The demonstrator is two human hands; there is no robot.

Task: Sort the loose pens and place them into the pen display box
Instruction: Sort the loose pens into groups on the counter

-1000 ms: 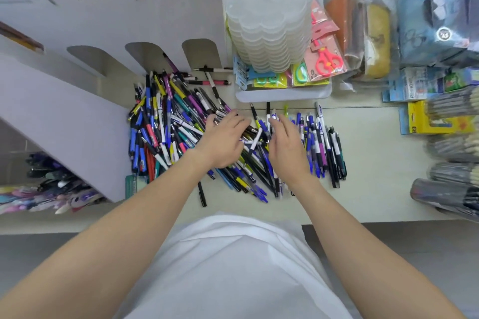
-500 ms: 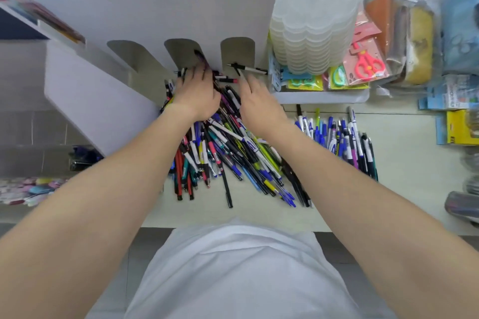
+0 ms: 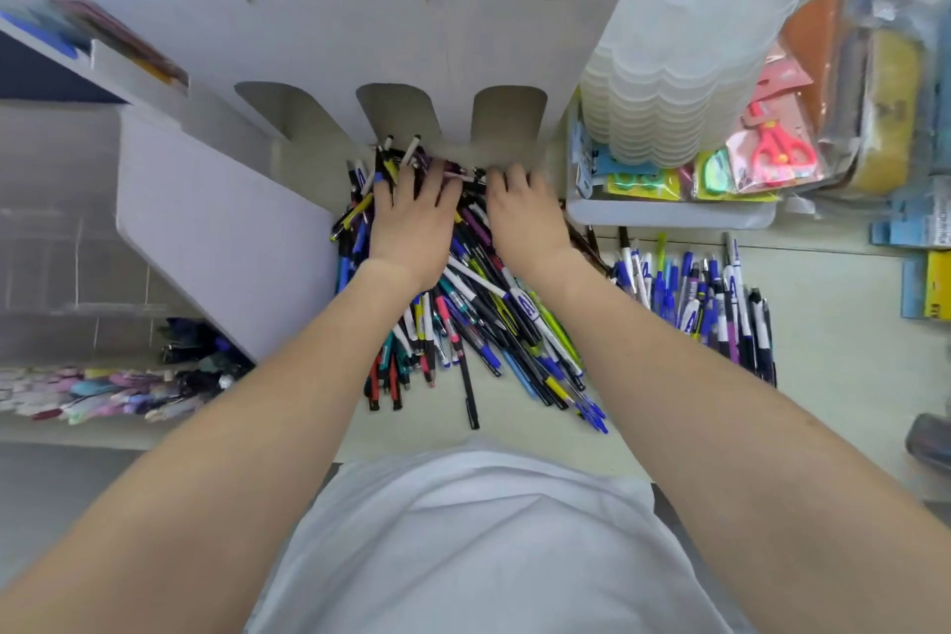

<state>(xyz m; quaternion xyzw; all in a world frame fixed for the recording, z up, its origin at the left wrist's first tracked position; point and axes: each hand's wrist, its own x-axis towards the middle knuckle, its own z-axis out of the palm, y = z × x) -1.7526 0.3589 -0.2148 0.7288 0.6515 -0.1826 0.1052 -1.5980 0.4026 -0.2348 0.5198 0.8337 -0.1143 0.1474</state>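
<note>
Head view, looking straight down.

Loose pens: a mixed pile of pens (image 3: 494,324) lies on the desk (image 3: 833,376), fanned out from the foot of the display box (image 3: 411,36) toward the person. Colours are blue, black, red, yellow, teal, purple and white. The far ends of the pile reach the base of the box, under the middle and right of the three arched openings in its white front. A few pen ends stick up at that edge, just beyond the left hand.

Left hand (image 3: 411,232): palm down on the far part of the pile. Its fingers (image 3: 410,185) are stretched forward, slightly spread, and press on the pens. No pen is visibly gripped.

Right hand (image 3: 527,221): palm down just beside the left hand, with a narrow strip of pens between them. Its fingers (image 3: 514,178) bend down at the base of the box and their tips are hidden among the pens. Cannot tell whether they hold anything.

Second group: a row of pens (image 3: 694,304), mostly blue and white, lies side by side on the desk to the right of the right forearm, apart from the pile.

Right of the box: a white tray (image 3: 669,219) carries a stack of clear plastic tubs (image 3: 684,67) and packaged scissors (image 3: 777,149).

Lower left, below the box's slanted side: blurred shelf pens (image 3: 128,386).

Bottom centre: white shirt (image 3: 463,541).
</note>
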